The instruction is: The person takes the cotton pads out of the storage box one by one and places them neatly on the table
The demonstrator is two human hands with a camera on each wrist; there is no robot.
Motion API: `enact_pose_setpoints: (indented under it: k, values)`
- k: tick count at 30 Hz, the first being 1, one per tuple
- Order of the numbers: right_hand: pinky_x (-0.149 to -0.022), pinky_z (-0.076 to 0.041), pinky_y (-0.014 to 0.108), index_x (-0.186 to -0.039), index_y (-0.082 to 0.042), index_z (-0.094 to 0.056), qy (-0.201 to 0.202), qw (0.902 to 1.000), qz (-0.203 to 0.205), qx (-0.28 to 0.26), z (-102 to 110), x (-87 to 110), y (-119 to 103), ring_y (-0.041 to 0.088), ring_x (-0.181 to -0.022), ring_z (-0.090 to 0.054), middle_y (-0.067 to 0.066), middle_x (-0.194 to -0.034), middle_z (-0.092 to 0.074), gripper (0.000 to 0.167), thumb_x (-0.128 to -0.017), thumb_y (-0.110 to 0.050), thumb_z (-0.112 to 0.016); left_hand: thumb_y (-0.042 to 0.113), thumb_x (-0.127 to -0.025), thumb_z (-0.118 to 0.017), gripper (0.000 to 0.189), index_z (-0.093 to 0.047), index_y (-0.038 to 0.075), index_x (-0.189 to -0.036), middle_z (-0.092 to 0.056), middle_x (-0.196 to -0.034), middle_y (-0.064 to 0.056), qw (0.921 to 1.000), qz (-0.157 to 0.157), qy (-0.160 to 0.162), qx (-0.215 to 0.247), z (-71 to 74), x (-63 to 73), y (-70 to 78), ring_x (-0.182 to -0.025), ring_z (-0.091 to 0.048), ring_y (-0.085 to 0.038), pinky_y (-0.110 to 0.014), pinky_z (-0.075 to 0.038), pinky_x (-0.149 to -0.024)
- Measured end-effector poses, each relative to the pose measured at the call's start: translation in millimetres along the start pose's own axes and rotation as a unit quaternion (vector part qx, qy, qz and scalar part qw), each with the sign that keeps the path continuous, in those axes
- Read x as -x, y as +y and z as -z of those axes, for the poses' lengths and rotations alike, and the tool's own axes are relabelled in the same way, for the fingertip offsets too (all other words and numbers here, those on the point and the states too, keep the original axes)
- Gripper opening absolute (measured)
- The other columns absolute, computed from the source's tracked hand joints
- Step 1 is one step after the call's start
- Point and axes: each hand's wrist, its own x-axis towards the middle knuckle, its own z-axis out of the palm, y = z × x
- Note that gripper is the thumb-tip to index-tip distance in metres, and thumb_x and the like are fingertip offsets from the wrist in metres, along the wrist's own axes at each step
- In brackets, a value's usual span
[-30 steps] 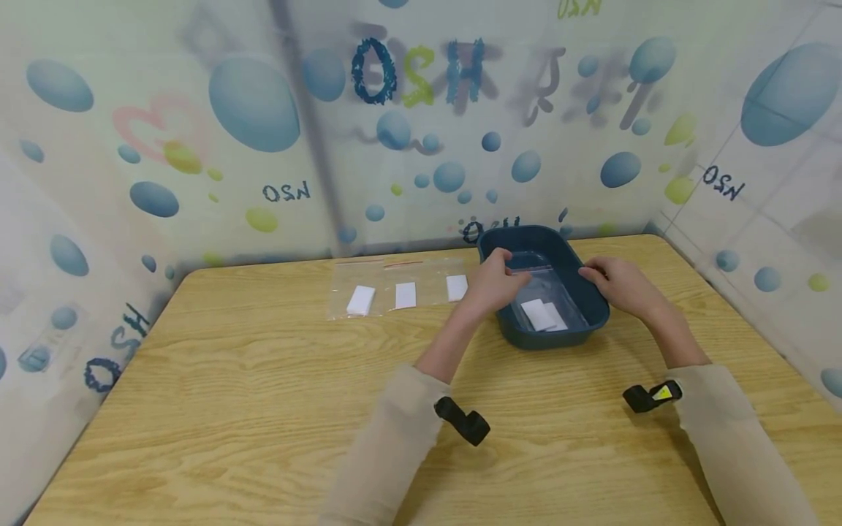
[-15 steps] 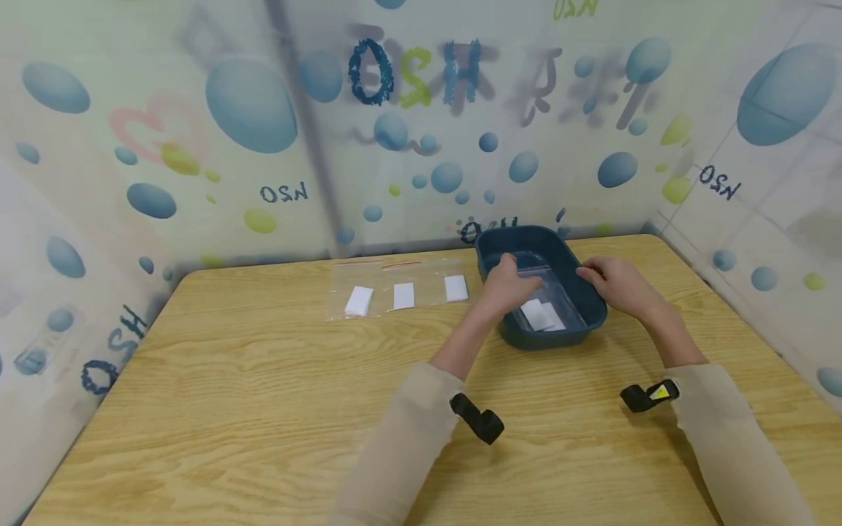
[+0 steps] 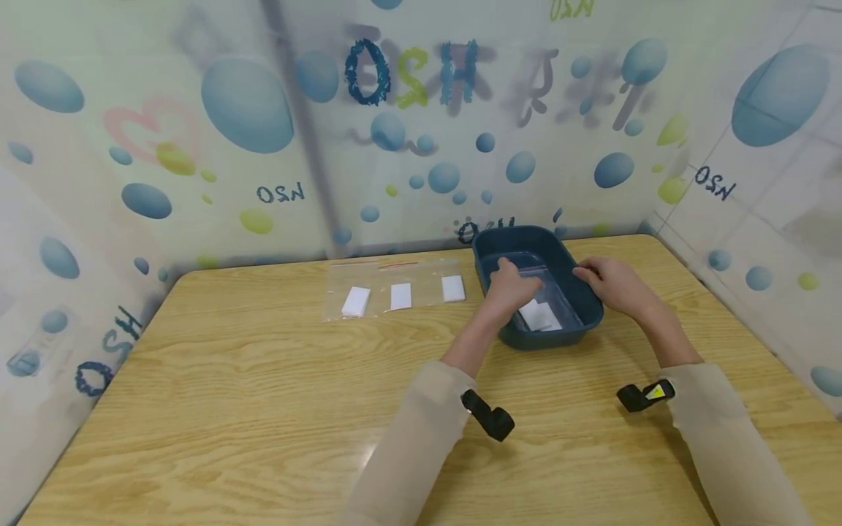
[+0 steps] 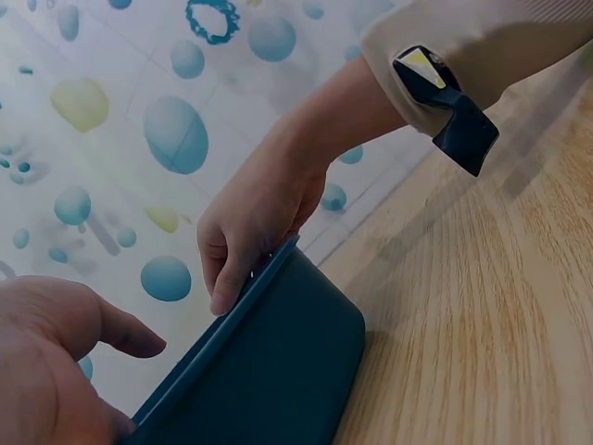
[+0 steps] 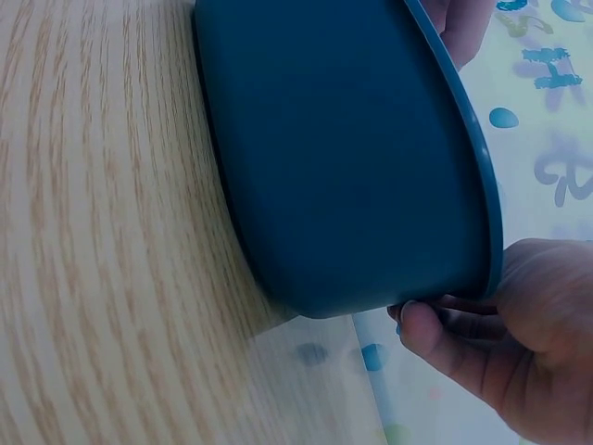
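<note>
The dark blue basin (image 3: pixel 549 341) stood on the wooden surface (image 3: pixel 250 409) at the right of centre in the head frame, its back end close to the patterned wall (image 3: pixel 401 208). The right hand (image 3: pixel 617 285) pinched the rim at the basin's right side, probably to stop so light a tub from sliding. The left hand (image 3: pixel 509 296) reached over the near-left rim with thumb and fingers spread apart, nothing plainly gripped; its fingertips were partly out of sight, so whether they touched the clear bag (image 3: pixel 560 298) inside could not be told. That bag lay flat in the basin, white cards (image 3: pixel 541 317) showing toward the near end (where one ended and the next began was hard to say). Left of the basin, three clear bags (image 3: pixel 400 296) lay in a row along the back of the surface, presumably spread so each could be picked up separately; the rightmost sat just beside the basin, a tight gap for fingers. The high rim was the edge to clear, and the wall limited movement behind; bare wood in the lower left offered the easiest room.
</note>
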Motion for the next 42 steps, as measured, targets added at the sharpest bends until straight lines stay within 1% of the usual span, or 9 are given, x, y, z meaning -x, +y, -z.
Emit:
enact_pose_setpoints:
  k: [5, 10, 18, 25, 33, 35, 37, 39, 42]
  values:
    - [-0.064, -0.044, 0.038, -0.106, 0.012, -0.064, -0.001, 1.0000, -0.003, -0.002, -0.6, -0.5, -1.5, 0.025, -0.071, -0.054, 0.012, -0.080, -0.061, 0.031, -0.109, -0.015, -0.048, 0.022, -0.098, -0.062, 0.085, -0.009, 0.005, -0.161, -0.015, -0.165, -0.022, 0.9997, 0.023, 0.005, 0.001, -2.1, -4.1, -0.1, -0.151, -0.019, -0.035, -0.050, -0.033, -0.115]
    - [-0.065, -0.044, 0.038, -0.107, 0.011, -0.064, 0.000, 1.0000, -0.004, -0.002, -0.4, -0.4, -2.4, 0.025, -0.072, -0.054, 0.012, -0.081, -0.061, 0.031, -0.108, -0.015, -0.048, 0.022, -0.098, -0.062, 0.085, -0.008, 0.004, -0.161, -0.013, -0.166, -0.021, 0.9993, 0.034, -0.001, 0.013, -3.0, -8.0, -0.4, -0.153, -0.013, -0.032, -0.047, -0.029, -0.118]
    - [-0.062, -0.042, 0.037, -0.105, 0.011, -0.063, -0.001, 1.0000, 0.002, -0.002, -1.4, 0.3, -0.9, 0.022, -0.066, -0.050, 0.009, -0.075, -0.057, 0.030, -0.109, -0.015, -0.048, 0.023, -0.099, -0.061, 0.085, -0.006, 0.007, -0.162, -0.008, -0.167, -0.018, 0.9979, 0.060, -0.010, 0.023, -4.3, -11.2, 0.8, -0.154, -0.007, -0.031, -0.049, -0.030, -0.118]
    - [-0.062, -0.042, 0.037, -0.108, 0.012, -0.063, -0.005, 1.0000, -0.002, -0.006, -0.4, 0.8, -2.9, 0.022, -0.066, -0.050, 0.009, -0.076, -0.057, 0.031, -0.109, -0.015, -0.047, 0.019, -0.097, -0.065, 0.089, -0.005, 0.004, -0.162, -0.006, -0.167, -0.018, 0.9953, 0.063, -0.003, 0.073, -3.6, -10.3, 1.1, -0.154, -0.005, -0.031, -0.045, -0.024, -0.121]
    - [-0.063, -0.042, 0.038, -0.106, 0.011, -0.063, -0.003, 1.0000, -0.001, -0.007, 0.0, 1.0, -2.3, 0.023, -0.067, -0.051, 0.009, -0.076, -0.057, 0.029, -0.108, -0.013, -0.048, 0.016, -0.099, -0.062, 0.070, -0.027, 0.001, -0.157, -0.016, -0.166, -0.016, 0.9929, 0.058, 0.000, 0.104, -6.0, -10.6, -0.1, -0.152, -0.014, -0.031, -0.045, -0.027, -0.119]
    - [-0.063, -0.042, 0.038, -0.106, 0.011, -0.063, -0.001, 1.0000, 0.000, -0.007, 0.0, 1.0, -2.0, 0.023, -0.067, -0.051, 0.009, -0.076, -0.057, 0.029, -0.108, -0.014, -0.047, 0.014, -0.100, -0.061, 0.065, -0.031, 0.000, -0.156, -0.018, -0.166, -0.015, 0.9925, 0.053, -0.002, 0.110, -5.8, -10.8, -0.5, -0.153, -0.013, -0.031, -0.045, -0.027, -0.119]
    - [-0.063, -0.042, 0.038, -0.106, 0.011, -0.063, 0.000, 1.0000, 0.002, -0.007, 0.1, 1.2, -1.6, 0.023, -0.067, -0.050, 0.009, -0.076, -0.057, 0.030, -0.109, -0.014, -0.047, 0.011, -0.100, -0.059, 0.063, -0.031, 0.000, -0.155, -0.017, -0.166, -0.016, 0.9928, 0.046, -0.002, 0.111, -5.5, -11.2, -1.2, -0.152, -0.015, -0.030, -0.044, -0.032, -0.116]
    - [-0.062, -0.041, 0.038, -0.105, 0.011, -0.063, 0.000, 1.0000, 0.004, -0.007, 0.3, 1.5, -1.2, 0.023, -0.065, -0.049, 0.009, -0.074, -0.055, 0.030, -0.109, -0.014, -0.047, 0.009, -0.100, -0.056, 0.065, -0.026, 0.000, -0.157, -0.014, -0.167, -0.016, 0.9934, 0.037, -0.002, 0.109, -5.3, -11.1, -2.0, -0.153, -0.012, -0.030, -0.041, -0.036, -0.110]
    - [-0.062, -0.041, 0.038, -0.105, 0.010, -0.063, 0.001, 1.0000, 0.005, -0.007, 0.2, 2.0, -0.3, 0.022, -0.064, -0.049, 0.008, -0.073, -0.055, 0.030, -0.109, -0.014, -0.047, 0.003, -0.099, -0.051, 0.068, -0.019, 0.002, -0.159, -0.013, -0.167, -0.016, 0.9946, 0.019, -0.003, 0.102, -6.7, -10.8, -4.0, -0.145, -0.025, -0.029, -0.041, -0.039, -0.092]
